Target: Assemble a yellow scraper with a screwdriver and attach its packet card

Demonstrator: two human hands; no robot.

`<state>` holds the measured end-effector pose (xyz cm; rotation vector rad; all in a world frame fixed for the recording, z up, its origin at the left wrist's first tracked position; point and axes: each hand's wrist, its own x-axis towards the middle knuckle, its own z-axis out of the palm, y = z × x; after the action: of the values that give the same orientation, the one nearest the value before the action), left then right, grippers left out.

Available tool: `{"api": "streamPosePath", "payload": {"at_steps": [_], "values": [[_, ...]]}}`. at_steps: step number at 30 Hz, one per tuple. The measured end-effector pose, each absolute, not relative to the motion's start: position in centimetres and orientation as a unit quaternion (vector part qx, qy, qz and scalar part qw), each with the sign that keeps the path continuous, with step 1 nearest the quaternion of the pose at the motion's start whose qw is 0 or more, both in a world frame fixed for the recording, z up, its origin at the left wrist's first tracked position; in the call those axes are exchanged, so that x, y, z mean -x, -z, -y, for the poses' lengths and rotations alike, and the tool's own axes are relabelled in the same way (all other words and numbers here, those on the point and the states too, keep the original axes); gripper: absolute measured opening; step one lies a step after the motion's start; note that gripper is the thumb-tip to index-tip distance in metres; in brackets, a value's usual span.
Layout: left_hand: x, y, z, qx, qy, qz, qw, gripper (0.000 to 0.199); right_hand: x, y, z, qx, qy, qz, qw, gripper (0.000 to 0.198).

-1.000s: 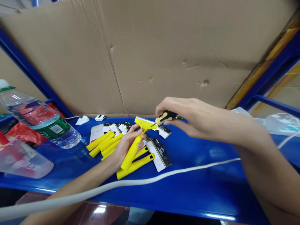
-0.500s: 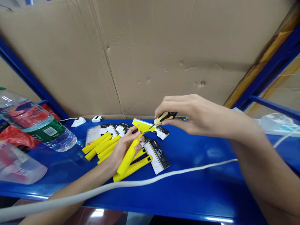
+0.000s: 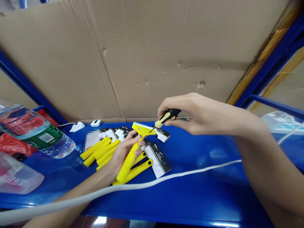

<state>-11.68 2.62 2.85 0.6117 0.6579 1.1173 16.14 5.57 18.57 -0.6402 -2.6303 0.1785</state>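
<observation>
My left hand [image 3: 123, 152] is closed round the neck of a yellow scraper [image 3: 130, 161], its wide head tilted up and away from me. In my right hand [image 3: 187, 110] is a screwdriver [image 3: 166, 117] with a black and cream handle, gripped between thumb and fingers. Its tip meets the right part of the scraper head, where a screw would be too small to make out. Several more yellow scraper handles [image 3: 107, 148] lie under and beside my left hand. Black and white packaging cards [image 3: 158, 160] are spread among them.
On the left stand a water bottle [image 3: 45, 136] with a green label, a clear plastic cup [image 3: 21, 177] and a red bag [image 3: 14, 145]. A white cable [image 3: 180, 174] crosses in front of the blue shelf [image 3: 204, 196]. Cardboard [image 3: 152, 57] closes off the back.
The screwdriver handle has turned slightly in my right hand, its tip still at the scraper head. The whole view has shifted a little; my left hand keeps its hold.
</observation>
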Motion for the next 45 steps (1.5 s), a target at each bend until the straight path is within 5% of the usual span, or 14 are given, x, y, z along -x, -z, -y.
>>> {"api": "streamPosePath", "payload": {"at_steps": [6,12,19,29,37,45], "values": [[11.4,-3.0,-2.4,-0.282,-0.496,-0.321,0.756,0.042,-16.3,-18.6,-5.6,0.262,-0.042,0.943,0.200,0.015],[11.4,-2.9,-2.3,-0.285,-0.490,-0.326,0.757,0.038,-17.0,-18.2,-6.3,0.326,-0.016,0.932,0.158,0.034],[11.5,-2.6,-2.6,-0.282,-0.512,-0.317,0.747,0.041,-16.8,-18.4,-5.8,0.337,-0.034,0.931,0.137,0.019],[11.3,-2.8,-2.5,-0.287,-0.501,-0.321,0.751,0.038,-16.5,-18.2,-5.8,0.349,-0.005,0.928,0.130,0.038],[11.3,-3.1,-2.1,-0.272,-0.502,-0.323,0.755,0.040,-16.0,-18.3,-6.3,0.193,-0.091,0.953,0.214,0.021],[11.7,-2.7,-2.3,-0.267,-0.509,-0.314,0.756,0.042,-15.3,-18.9,-5.1,0.230,-0.090,0.943,0.223,0.013]]}}
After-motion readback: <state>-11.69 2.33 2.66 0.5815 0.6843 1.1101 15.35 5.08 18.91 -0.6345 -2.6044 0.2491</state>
